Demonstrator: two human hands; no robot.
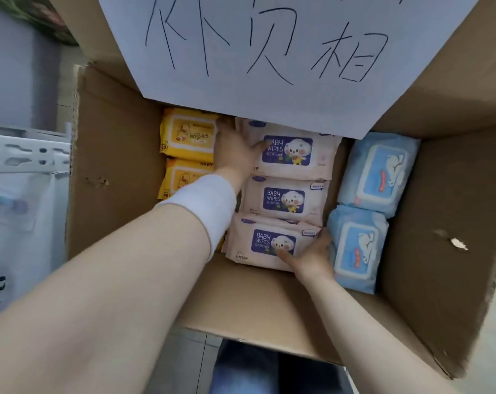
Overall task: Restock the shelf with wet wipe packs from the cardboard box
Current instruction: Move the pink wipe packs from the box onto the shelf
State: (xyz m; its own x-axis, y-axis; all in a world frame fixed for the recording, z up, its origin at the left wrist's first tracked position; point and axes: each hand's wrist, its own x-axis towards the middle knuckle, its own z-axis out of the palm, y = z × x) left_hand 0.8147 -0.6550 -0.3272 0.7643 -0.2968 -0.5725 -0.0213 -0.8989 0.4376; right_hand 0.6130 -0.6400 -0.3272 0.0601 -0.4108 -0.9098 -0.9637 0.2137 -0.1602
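Both hands down inside the open cardboard box (118,155). Left hand (235,152), white wristband (204,206) on the wrist, pressed against the far pink baby wipes pack (290,150), thumb across its top face, fingers tucked down its left side in the gap beside the yellow wipes packs (188,135) — grip closing on that pack, not lifted clear. Right hand (309,255) on the near pink baby wipes pack (269,243), thumb on the purple label, fingers round its right edge next to the blue wipes packs (379,170). A third pink pack (283,199) between the two held ones. Yellow packs along the box's left side, pink down the middle, blue on the right. White handwritten paper sign (269,52) over the far flap. White metal shelf rail (28,155) off to the left.
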